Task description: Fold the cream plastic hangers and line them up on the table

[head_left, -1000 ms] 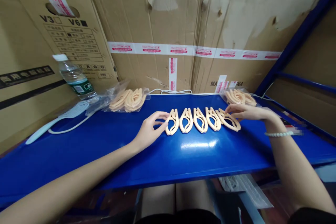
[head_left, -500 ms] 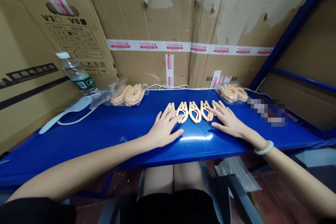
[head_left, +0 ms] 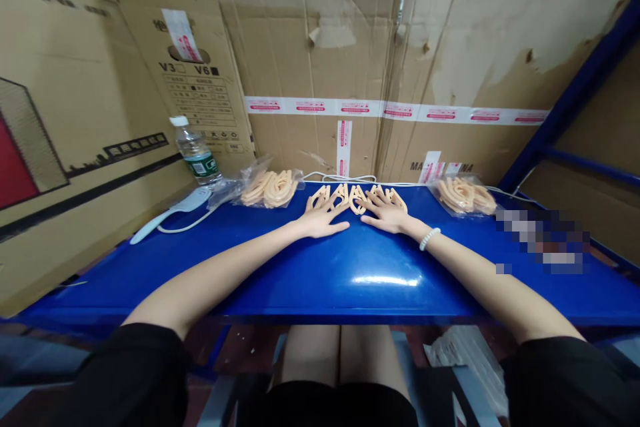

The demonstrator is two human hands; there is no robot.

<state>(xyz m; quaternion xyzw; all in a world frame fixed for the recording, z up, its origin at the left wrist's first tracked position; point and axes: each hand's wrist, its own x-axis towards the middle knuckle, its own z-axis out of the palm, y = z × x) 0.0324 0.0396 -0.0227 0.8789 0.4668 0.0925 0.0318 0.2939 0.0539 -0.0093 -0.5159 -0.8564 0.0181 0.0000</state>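
Several beige plastic pieces that look like folded hangers point(head_left: 357, 201) lie side by side in a row near the back of the blue table point(head_left: 300, 280). My left hand point(head_left: 320, 219) rests palm down at the row's left end, its fingers spread over the hangers there. On the other end lies my right hand point(head_left: 389, 215), also flat with fingers apart, partly covering the hangers beneath. Both thumbs point inward, and the middle hanger shows between the hands. Neither hand is closed around anything.
Clear bags of similar beige pieces lie left point(head_left: 270, 188) and right point(head_left: 463, 195) of the row. Farther left are a water bottle point(head_left: 199, 157) and a pale blue long-handled object point(head_left: 173, 212). A white cable point(head_left: 345, 178) runs along the back by cardboard walls point(head_left: 300, 47).
Both hands and the row of hangers have slid away from me toward the cardboard wall. The hands are closer together, and the camera view has shifted.
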